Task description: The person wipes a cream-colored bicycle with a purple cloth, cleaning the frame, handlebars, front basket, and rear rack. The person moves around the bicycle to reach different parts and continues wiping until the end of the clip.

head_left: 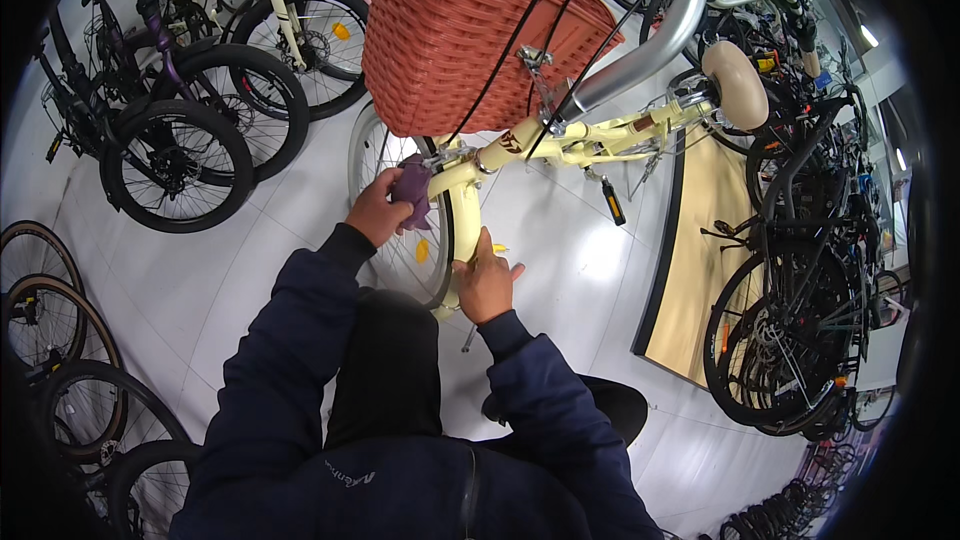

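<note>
Although it looks rollable, the cream bicycle (510, 143) just beyond the right grip (487, 288) likely handles heavy, stiff, slick-painted; best held by its frame. That grip rests half-open against it. Left grip (378, 210) pinches purple cloth (414, 185): probably light, soft, best bunched.

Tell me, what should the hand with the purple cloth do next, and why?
I'd probably slide the purple cloth gently down the bike's pale yellow front part. The left hand already holds the cloth beside its upper end, and the right hand is lower down, perhaps helping to steady it.
</note>
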A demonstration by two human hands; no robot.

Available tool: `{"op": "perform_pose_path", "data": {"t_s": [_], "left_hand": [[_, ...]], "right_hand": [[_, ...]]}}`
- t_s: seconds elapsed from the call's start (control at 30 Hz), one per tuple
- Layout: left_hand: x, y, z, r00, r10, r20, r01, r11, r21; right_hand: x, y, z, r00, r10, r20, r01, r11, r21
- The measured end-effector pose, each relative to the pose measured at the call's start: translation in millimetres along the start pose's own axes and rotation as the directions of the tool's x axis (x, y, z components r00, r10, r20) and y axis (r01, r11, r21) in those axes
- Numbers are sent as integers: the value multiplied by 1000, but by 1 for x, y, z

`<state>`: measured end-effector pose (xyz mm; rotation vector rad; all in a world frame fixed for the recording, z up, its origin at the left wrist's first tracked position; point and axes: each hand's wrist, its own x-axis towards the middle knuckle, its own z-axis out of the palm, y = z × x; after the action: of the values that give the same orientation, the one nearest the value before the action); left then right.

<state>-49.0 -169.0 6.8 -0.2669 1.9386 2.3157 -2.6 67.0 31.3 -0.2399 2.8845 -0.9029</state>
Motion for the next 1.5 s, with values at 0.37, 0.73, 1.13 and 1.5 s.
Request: {"op": "perform_pose_path", "data": {"t_s": [0.37, 0.73, 1.13, 1.5], "left_hand": [[29, -69, -36, 999, 46, 1, -18, 390, 921], [15, 39, -30, 937, -88, 338, 71, 995, 64], [26, -12, -91, 978, 80, -192, -5, 932, 361], [5, -30, -71, 988, -96, 120, -61, 476, 877]], "right_hand": [[1, -1, -1, 997, -62, -48, 62, 998, -2], [-1, 3, -1, 999, -32, 6, 32, 999, 19], [4, 1, -9, 999, 27, 47, -28, 999, 26], [14, 54, -21, 996, -75, 39, 69, 988, 135]]}}
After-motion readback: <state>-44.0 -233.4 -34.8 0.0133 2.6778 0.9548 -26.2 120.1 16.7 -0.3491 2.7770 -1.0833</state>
